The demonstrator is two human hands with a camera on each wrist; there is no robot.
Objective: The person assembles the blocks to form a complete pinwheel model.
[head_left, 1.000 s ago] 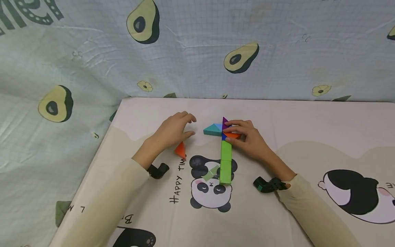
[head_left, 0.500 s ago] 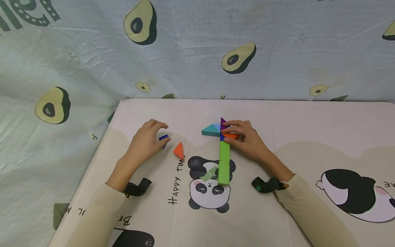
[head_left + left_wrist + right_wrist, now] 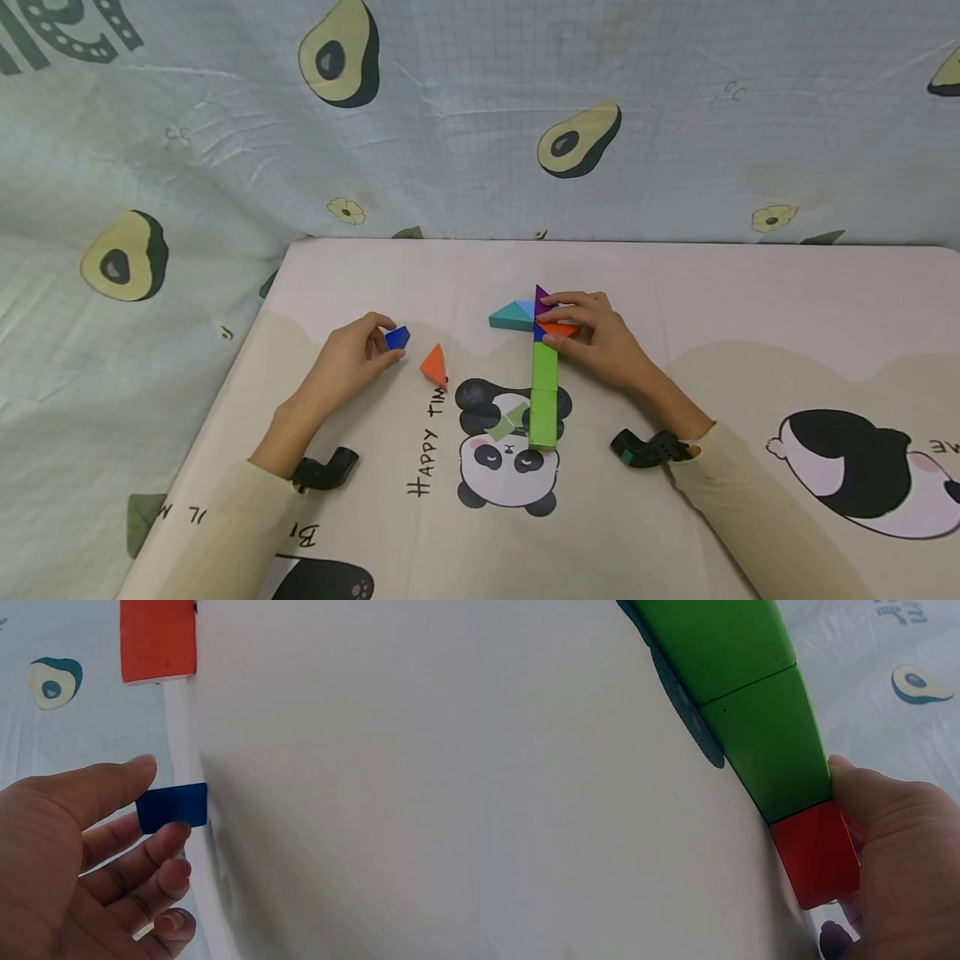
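Observation:
My left hand pinches a small blue block between thumb and fingers; the left wrist view shows the blue block close up. Just right of it lies a loose orange triangular block. My right hand holds an orange triangular block against a row of blocks, its fingertips reaching a purple triangular block. Two green blocks form the row's near end. Teal and light blue pieces sit at its left. Fingers partly cover the row's far end.
The blocks lie on a pale table cover printed with pandas and lettering. A cloth with avocado prints hangs behind the table and along its left side.
My left hand has moved left and toward me, away from the row, and has taken hold of the blue block. My right hand stays at the row.

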